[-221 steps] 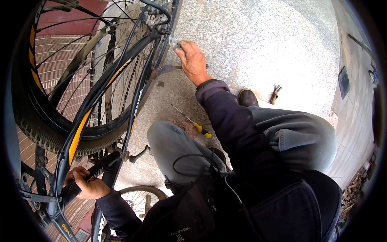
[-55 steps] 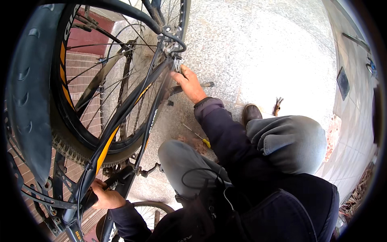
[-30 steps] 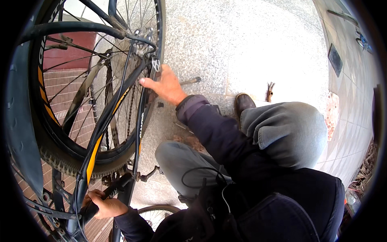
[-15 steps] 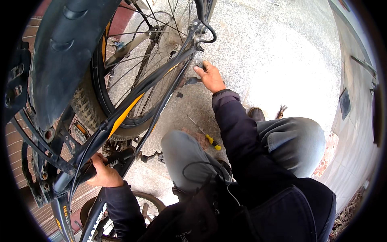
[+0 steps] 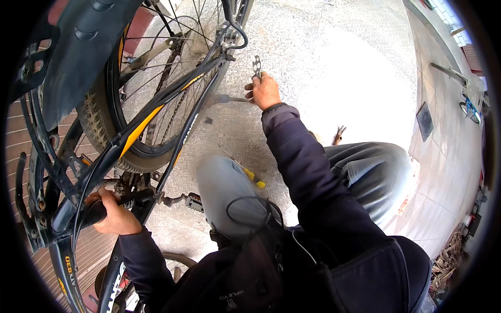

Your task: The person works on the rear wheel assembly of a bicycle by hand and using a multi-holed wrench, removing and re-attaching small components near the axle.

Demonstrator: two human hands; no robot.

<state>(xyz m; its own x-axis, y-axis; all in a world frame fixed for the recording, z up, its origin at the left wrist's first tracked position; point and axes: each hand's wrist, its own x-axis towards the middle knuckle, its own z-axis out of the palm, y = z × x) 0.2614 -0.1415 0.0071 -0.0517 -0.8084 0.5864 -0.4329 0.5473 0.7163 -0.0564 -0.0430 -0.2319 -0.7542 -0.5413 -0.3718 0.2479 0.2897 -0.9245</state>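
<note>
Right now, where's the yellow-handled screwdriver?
Head view: the yellow-handled screwdriver lies on the stone floor at centre, beside the person's left knee, just right of the bike's tyre and below the right hand.

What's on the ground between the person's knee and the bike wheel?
In the head view, a yellow-handled screwdriver lies on the speckled floor between the knee and the bike wheel.

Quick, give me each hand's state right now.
Left hand: closed around the black handlebar grip.
Right hand: closed, holding a flat metal multi-wrench.
</note>
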